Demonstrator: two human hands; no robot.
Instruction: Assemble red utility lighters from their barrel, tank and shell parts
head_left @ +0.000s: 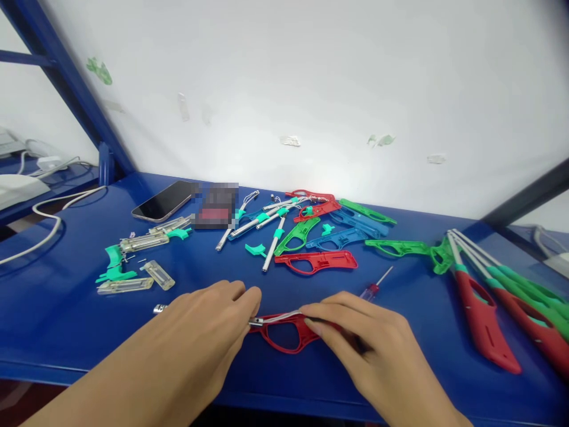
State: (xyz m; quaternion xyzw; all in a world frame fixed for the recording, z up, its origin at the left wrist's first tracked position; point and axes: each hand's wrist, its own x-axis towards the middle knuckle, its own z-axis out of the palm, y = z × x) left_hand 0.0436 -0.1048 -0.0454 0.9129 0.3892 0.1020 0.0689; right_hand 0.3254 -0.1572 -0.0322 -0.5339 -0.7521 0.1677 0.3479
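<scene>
landmark: red half-shell (306,337) on the blue table (84,332), lying between the two hands, hollow side seemingly up.

at the half-shell's left end, a metal tube (256,322) runs under the left hand (208,323); probably steadied from above to line up with the half-shell. thin white wires (284,315) leave the tube and cross over the half-shell's loop; right hand (371,323) grips them at the loop's far right, likely so they do not spring out of line.

beyond the half-shell: tubes with wires (273,244) and spare shells (331,260). beyond and left of it: clear plastic bodies (159,275). well right of it: whole lighters (482,320). mostly grouped by kind, presumably to keep like parts together. screwdriver (370,291) lies just past its right end, seemingly within reach.

pose: left hand back-up, fingers curled closed around the tube; fingertips hidden, pressure cannot be told. right hand arched, index above thumb, tips narrowed to a pinch on the wires.
</scene>
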